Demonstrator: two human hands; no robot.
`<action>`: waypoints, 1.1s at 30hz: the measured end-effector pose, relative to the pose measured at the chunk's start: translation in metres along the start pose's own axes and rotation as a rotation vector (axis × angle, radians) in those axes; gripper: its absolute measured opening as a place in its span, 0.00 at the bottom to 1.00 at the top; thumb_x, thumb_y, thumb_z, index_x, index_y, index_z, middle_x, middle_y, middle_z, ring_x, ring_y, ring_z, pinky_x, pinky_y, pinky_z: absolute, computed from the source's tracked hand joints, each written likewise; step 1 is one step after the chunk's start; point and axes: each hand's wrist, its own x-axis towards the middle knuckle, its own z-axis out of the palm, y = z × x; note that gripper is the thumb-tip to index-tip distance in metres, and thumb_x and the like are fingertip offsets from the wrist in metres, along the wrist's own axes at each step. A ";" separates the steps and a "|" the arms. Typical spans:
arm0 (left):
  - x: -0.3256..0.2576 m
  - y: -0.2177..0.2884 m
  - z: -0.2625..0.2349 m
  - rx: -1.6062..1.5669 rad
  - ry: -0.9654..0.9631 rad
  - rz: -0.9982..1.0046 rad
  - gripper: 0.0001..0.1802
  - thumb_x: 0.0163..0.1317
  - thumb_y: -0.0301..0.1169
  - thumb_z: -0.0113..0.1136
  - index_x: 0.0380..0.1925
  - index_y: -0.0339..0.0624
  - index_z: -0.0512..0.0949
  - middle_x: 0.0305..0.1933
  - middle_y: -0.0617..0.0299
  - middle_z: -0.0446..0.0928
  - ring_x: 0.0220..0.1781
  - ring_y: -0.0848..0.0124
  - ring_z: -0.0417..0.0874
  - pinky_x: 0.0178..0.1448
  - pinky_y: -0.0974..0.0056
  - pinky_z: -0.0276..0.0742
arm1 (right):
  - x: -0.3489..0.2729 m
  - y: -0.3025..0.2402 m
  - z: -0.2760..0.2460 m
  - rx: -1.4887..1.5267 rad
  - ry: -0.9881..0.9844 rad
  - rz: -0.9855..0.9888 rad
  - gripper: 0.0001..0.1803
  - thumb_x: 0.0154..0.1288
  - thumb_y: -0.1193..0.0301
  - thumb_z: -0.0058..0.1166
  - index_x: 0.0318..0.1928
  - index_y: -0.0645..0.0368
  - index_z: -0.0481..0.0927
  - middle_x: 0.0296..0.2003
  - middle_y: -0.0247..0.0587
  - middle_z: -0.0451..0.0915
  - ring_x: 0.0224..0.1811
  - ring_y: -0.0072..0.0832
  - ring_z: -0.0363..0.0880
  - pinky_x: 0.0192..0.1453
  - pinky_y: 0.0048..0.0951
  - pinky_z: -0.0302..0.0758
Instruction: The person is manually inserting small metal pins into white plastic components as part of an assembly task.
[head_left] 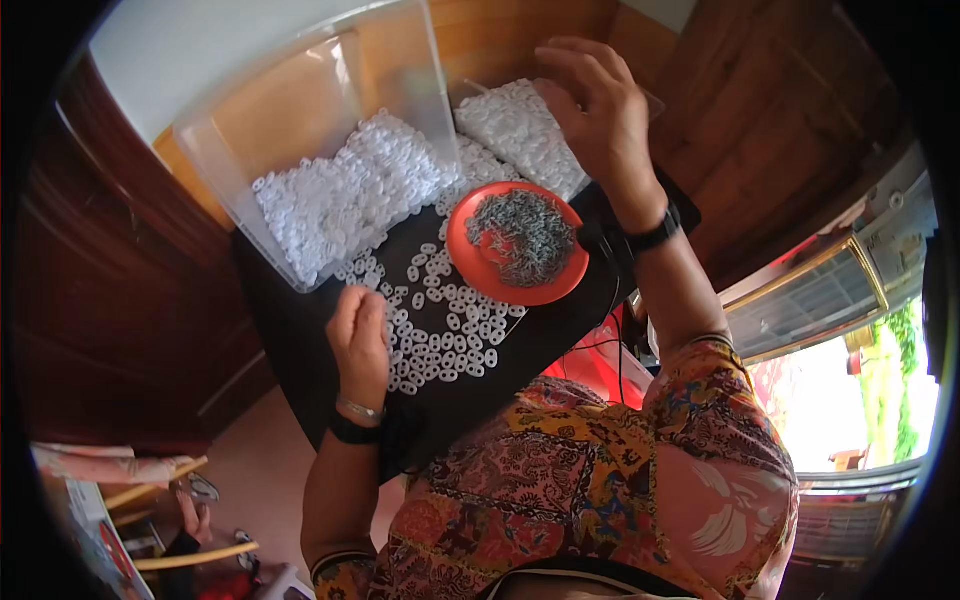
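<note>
My left hand is closed, its fingers curled together at the left edge of a spread of small white oval pieces with two holes. Whatever it may hold is hidden. Raised at the upper right, my right hand has its fingers apart and bent, with nothing visible in them. Below and to its left is a clear bag of white pieces. Between my hands, a red plate bears a heap of small, thin grey metal pieces, too fine to name.
A clear plastic box, tipped toward me, holds a large pile of white pieces at the left of the black tabletop. Black cables hang by the table's right edge. Another person's foot shows at the lower left.
</note>
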 end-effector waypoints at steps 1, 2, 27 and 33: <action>0.002 0.004 -0.001 -0.023 0.052 -0.028 0.09 0.66 0.31 0.49 0.28 0.40 0.72 0.18 0.69 0.66 0.17 0.82 0.63 0.21 0.74 0.58 | 0.001 -0.016 -0.008 0.232 0.012 -0.045 0.10 0.58 0.75 0.58 0.41 0.61 0.82 0.43 0.46 0.79 0.40 0.35 0.81 0.45 0.26 0.77; 0.004 0.004 -0.001 -0.049 0.100 -0.057 0.09 0.66 0.30 0.50 0.27 0.40 0.71 0.17 0.70 0.64 0.17 0.82 0.62 0.20 0.74 0.57 | -0.002 -0.037 -0.022 0.450 -0.058 -0.011 0.12 0.58 0.75 0.59 0.43 0.62 0.80 0.36 0.42 0.80 0.35 0.32 0.80 0.40 0.27 0.77; 0.005 0.007 -0.012 -0.042 0.182 -0.185 0.10 0.66 0.32 0.48 0.26 0.42 0.72 0.17 0.71 0.63 0.17 0.83 0.60 0.21 0.76 0.57 | -0.037 -0.091 -0.056 1.184 -0.273 -0.097 0.02 0.59 0.74 0.57 0.30 0.54 0.78 0.23 0.32 0.77 0.22 0.24 0.76 0.25 0.26 0.73; 0.006 0.008 -0.013 -0.077 0.203 -0.184 0.10 0.65 0.28 0.50 0.23 0.42 0.70 0.17 0.73 0.63 0.16 0.85 0.60 0.20 0.77 0.56 | -0.043 -0.093 -0.042 1.088 -0.385 -0.035 0.00 0.59 0.75 0.57 0.31 0.57 0.79 0.25 0.35 0.78 0.24 0.26 0.77 0.27 0.27 0.73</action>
